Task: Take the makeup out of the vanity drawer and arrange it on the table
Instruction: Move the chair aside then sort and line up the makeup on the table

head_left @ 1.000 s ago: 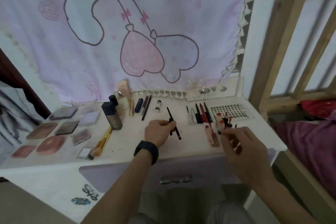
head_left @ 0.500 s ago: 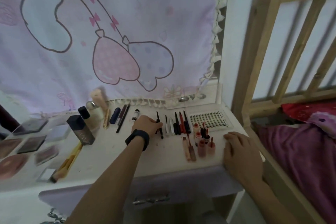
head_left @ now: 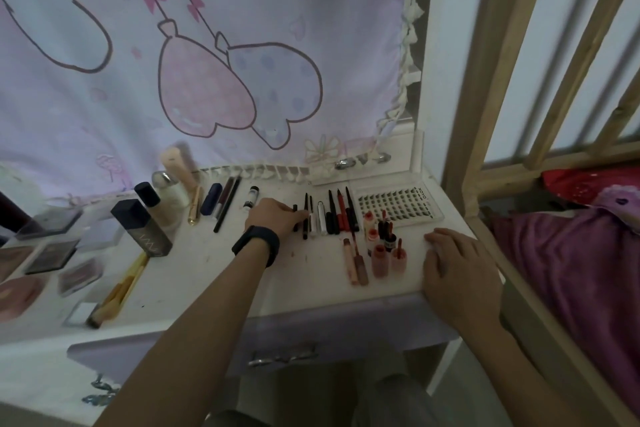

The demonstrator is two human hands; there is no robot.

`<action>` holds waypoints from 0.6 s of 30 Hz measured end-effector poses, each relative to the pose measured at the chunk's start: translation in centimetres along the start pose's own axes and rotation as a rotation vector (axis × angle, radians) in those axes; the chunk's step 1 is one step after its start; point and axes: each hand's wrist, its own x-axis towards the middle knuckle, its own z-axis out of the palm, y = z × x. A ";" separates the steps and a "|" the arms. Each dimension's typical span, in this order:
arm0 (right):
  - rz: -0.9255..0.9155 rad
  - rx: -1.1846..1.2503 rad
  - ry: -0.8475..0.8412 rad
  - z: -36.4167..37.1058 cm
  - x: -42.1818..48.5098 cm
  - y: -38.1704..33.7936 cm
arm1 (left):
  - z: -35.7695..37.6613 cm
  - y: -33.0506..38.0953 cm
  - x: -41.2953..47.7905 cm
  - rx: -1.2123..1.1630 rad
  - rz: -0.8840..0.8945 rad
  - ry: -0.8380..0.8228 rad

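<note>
left hand [head_left: 277, 218] at the pen row on the white bench [head_left: 187, 270]
its grip pinches a thin black liner pencil [head_left: 305, 230] lying at the left end of a row of black and red pens [head_left: 332, 218] near the bench's back edge. the right hand [head_left: 457, 274] rests flat on the right front corner, grip loose, holding nothing, near two small pink lip tubes [head_left: 380, 260].
</note>
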 end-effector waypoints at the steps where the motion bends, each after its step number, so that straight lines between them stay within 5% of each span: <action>1: 0.000 -0.001 -0.001 0.0 0.0 0.0 | 0.0 0.0 -0.1 0.003 -0.002 -0.002; 18: 0.002 0.000 0.009 0.4 -0.1 0.3 | 0.4 0.5 -0.4 -0.032 -0.014 -0.015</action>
